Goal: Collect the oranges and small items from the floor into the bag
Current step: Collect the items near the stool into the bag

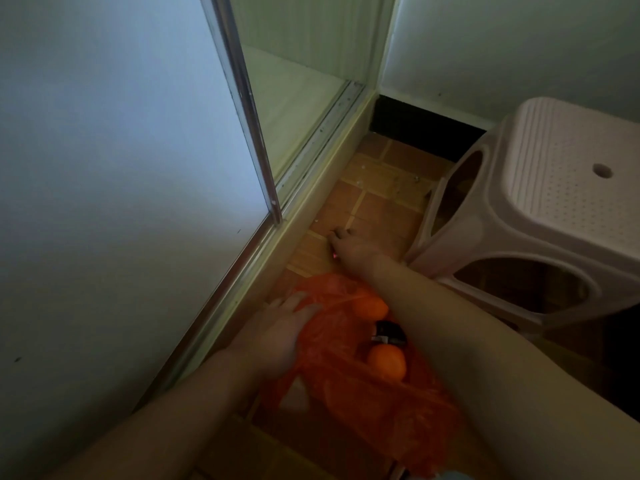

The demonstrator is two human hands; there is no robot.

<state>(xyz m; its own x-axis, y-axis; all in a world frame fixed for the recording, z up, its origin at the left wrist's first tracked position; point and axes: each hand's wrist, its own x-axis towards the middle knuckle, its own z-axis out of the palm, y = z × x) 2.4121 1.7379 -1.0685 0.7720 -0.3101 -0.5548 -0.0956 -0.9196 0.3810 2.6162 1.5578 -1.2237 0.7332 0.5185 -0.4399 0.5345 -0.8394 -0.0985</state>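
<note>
An orange plastic bag (349, 407) lies open on the brown tiled floor. Inside it are two oranges, one at the far side (370, 308) and one nearer (387, 366), with a small dark item (389, 333) between them. My left hand (280, 329) rests flat on the bag's left edge, fingers fairly straight. My right hand (349, 245) reaches past the bag down to the floor with its fingers curled. A small pink item (334, 255) peeks out at its thumb side; the rest is hidden under the hand.
A glass sliding door (121, 168) with a metal track and a raised sill (311, 199) borders the left. A pale plastic stool (540, 209) stands close on the right. A black skirting strip (419, 126) runs along the far wall.
</note>
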